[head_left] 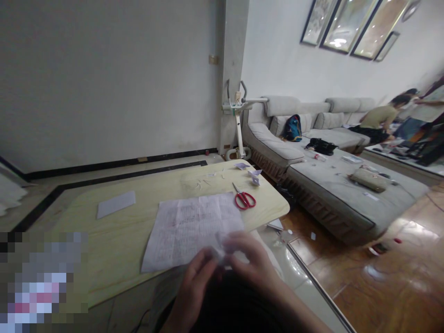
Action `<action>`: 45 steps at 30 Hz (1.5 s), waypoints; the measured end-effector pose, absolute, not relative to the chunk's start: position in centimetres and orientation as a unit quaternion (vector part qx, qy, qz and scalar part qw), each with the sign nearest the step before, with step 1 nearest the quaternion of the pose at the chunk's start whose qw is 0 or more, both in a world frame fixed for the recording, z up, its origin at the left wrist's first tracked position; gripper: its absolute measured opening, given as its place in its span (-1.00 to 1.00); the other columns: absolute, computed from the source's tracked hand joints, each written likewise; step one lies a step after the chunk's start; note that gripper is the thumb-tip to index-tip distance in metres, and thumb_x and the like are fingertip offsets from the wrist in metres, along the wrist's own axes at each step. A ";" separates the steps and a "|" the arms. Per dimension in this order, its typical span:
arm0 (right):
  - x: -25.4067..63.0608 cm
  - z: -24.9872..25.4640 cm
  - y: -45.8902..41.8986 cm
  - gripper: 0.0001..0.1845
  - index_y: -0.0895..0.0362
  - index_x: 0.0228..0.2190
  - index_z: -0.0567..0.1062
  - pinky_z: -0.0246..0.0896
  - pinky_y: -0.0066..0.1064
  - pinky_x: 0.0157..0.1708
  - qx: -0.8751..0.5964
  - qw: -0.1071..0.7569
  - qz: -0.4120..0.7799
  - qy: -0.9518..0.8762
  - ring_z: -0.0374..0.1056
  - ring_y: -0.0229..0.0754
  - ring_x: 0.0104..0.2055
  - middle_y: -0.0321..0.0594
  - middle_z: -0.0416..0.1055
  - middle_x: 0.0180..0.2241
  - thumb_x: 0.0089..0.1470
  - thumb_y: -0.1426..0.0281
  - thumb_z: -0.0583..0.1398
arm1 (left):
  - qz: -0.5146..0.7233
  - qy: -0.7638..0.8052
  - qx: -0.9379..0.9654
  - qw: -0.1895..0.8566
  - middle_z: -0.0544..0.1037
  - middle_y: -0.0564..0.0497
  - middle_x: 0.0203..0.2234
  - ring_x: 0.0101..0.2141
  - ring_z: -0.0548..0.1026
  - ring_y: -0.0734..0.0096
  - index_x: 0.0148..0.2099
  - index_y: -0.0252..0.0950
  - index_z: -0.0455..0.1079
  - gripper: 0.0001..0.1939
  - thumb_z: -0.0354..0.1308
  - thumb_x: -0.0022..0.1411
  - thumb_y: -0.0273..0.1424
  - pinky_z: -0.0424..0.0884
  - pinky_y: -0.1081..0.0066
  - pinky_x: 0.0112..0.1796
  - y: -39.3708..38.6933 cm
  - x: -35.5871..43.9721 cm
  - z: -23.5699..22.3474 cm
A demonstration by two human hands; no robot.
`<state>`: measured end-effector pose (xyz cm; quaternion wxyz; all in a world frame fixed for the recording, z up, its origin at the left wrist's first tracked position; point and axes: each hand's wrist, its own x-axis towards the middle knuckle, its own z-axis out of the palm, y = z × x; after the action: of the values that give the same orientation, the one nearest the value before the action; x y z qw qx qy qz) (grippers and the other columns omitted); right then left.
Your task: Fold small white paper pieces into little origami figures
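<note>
Presumably for steadiness, a small paper [219, 252] is pinched by left hand [194, 277] and right hand [252, 258], fingers [238, 239] nearly closed, scissors [245, 200] being placed reachably at one o'clock.

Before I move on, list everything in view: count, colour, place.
table: 1, pale yellow, centre
printed sheet: 1, white, on table
small paper: 1, white, held, bottom centre
scissors: 1, red handles, right of printed sheet
folded paper: 1, white, table's left
folded pieces: at least 2, lilac, table's far right
paper scraps: several, white, beyond printed sheet
exercise machine: 1, white, behind table
sofa set: 1, grey, right
backpack: 1, blue and black, on sofa set
bag: 1, black, on sofa set
bundle: 1, beige, on sofa set
framed pictures: at least 4, dark frames, upper right
people: at least 2, pale tops, far right
left hand: 1, bare, on small paper
right hand: 1, bare, likewise
</note>
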<state>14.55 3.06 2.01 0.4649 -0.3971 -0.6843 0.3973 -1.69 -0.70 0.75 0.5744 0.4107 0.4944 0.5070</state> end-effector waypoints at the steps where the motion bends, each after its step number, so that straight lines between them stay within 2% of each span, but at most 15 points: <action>1: 14.6 1.9 3.0 -0.84 0.10 -0.30 0.62 0.40 -0.33 -0.20 -0.397 0.465 0.399 -0.683 0.45 -0.12 -0.21 -0.15 0.50 -0.23 0.01 0.46 0.29 | 0.502 0.497 0.419 0.571 0.54 0.02 -0.46 -0.40 0.47 0.31 -0.28 -0.27 0.49 -0.73 0.19 0.19 -0.15 0.42 0.42 -0.35 -0.7 -1.7 0.8; 4: 14.6 1.7 2.9 -0.85 0.09 -0.31 0.62 0.40 -0.33 -0.20 -0.397 0.469 0.399 -0.680 0.45 -0.11 -0.20 -0.15 0.50 -0.24 0.01 0.45 0.29 | 0.489 0.506 0.443 0.556 0.56 0.02 -0.45 -0.39 0.49 0.30 -0.26 -0.25 0.51 -0.73 0.18 0.22 -0.15 0.43 0.43 -0.34 -0.7 -1.7 0.9; 8: 14.6 1.7 2.8 -0.86 0.09 -0.31 0.62 0.38 -0.32 -0.18 -0.395 0.467 0.403 -0.681 0.44 -0.10 -0.18 -0.16 0.49 -0.24 0.02 0.45 0.28 | 0.491 0.508 0.457 0.540 0.59 0.04 -0.40 -0.33 0.53 0.26 -0.20 -0.22 0.52 -0.74 0.26 0.15 -0.17 0.44 0.43 -0.29 -0.7 -1.6 0.9; 12: 14.8 1.9 2.8 -0.85 0.08 -0.29 0.62 0.38 -0.31 -0.16 -0.391 0.454 0.430 -0.676 0.44 -0.09 -0.15 -0.16 0.49 -0.21 0.04 0.42 0.28 | 0.472 0.528 0.474 0.524 0.58 0.05 -0.49 -0.42 0.49 0.30 -0.29 -0.23 0.53 -0.75 0.23 0.17 -0.16 0.41 0.44 -0.36 -0.6 -1.8 0.8; 14: 14.9 2.0 2.8 -0.85 0.08 -0.29 0.63 0.37 -0.30 -0.13 -0.393 0.445 0.433 -0.678 0.44 -0.08 -0.14 -0.15 0.49 -0.20 0.04 0.41 0.28 | 0.473 0.534 0.470 0.519 0.58 0.04 -0.48 -0.41 0.50 0.29 -0.27 -0.23 0.54 -0.75 0.22 0.17 -0.15 0.41 0.44 -0.37 -0.6 -1.8 1.0; 19: 15.1 2.0 2.8 -0.81 0.08 -0.24 0.63 0.36 -0.31 -0.13 -0.383 0.444 0.429 -0.687 0.44 -0.08 -0.13 -0.15 0.49 -0.19 0.05 0.40 0.30 | 0.471 0.507 0.463 0.554 0.60 0.01 -0.39 -0.30 0.52 0.23 -0.17 -0.26 0.55 -0.71 0.22 0.19 -0.17 0.42 0.39 -0.27 -0.6 -1.7 1.5; 25: 15.4 1.9 2.9 -0.82 0.09 -0.23 0.62 0.37 -0.33 -0.19 -0.360 0.433 0.432 -0.705 0.44 -0.12 -0.20 -0.15 0.48 -0.21 0.09 0.34 0.28 | 0.449 0.501 0.477 0.566 0.57 0.01 -0.43 -0.36 0.48 0.27 -0.21 -0.27 0.56 -0.74 0.22 0.20 -0.19 0.41 0.40 -0.29 -0.5 -2.2 1.9; 29: 15.5 1.9 3.0 -0.79 0.07 -0.20 0.61 0.38 -0.33 -0.18 -0.356 0.420 0.444 -0.708 0.44 -0.12 -0.19 -0.15 0.48 -0.19 0.12 0.31 0.28 | 0.436 0.499 0.470 0.583 0.59 -0.02 -0.41 -0.35 0.50 0.25 -0.14 -0.29 0.58 -0.70 0.24 0.19 -0.20 0.42 0.39 -0.29 -0.3 -2.4 2.1; 36: 15.5 2.2 3.1 -0.78 0.06 -0.14 0.60 0.36 -0.34 -0.18 -0.336 0.415 0.446 -0.718 0.43 -0.16 -0.21 -0.18 0.46 -0.19 0.14 0.36 0.27 | 0.435 0.492 0.471 0.589 0.62 -0.03 -0.36 -0.32 0.51 0.24 -0.10 -0.28 0.58 -0.70 0.22 0.21 -0.23 0.42 0.39 -0.26 -0.1 -2.5 1.9; 40: 15.5 2.1 3.1 -0.79 0.07 -0.15 0.60 0.38 -0.34 -0.18 -0.338 0.424 0.428 -0.723 0.44 -0.15 -0.19 -0.16 0.47 -0.18 0.14 0.40 0.25 | 0.423 0.502 0.472 0.588 0.64 -0.04 -0.32 -0.31 0.52 0.24 -0.09 -0.29 0.58 -0.71 0.21 0.22 -0.25 0.42 0.39 -0.25 -0.1 -2.5 1.6; 43: 15.3 1.8 2.8 -0.74 0.07 -0.12 0.57 0.40 -0.36 -0.19 -0.353 0.418 0.379 -0.746 0.45 -0.16 -0.20 -0.15 0.46 -0.15 0.11 0.45 0.25 | 0.439 0.517 0.472 0.564 0.62 0.00 -0.41 -0.37 0.51 0.28 -0.10 -0.27 0.58 -0.72 0.20 0.23 -0.24 0.41 0.40 -0.29 -0.2 -2.4 1.3; 45: 15.0 1.5 2.6 -0.68 0.06 -0.08 0.54 0.40 -0.34 -0.14 -0.365 0.414 0.331 -0.766 0.46 -0.13 -0.14 -0.12 0.45 -0.09 0.09 0.48 0.24 | 0.439 0.525 0.476 0.552 0.61 0.02 -0.45 -0.39 0.51 0.27 -0.12 -0.25 0.59 -0.73 0.20 0.23 -0.22 0.41 0.40 -0.31 -0.2 -2.4 1.4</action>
<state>15.02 2.62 1.52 0.4136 -0.3654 -0.7655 0.3308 -2.35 -0.19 1.35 0.5518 0.4761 0.5252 0.4394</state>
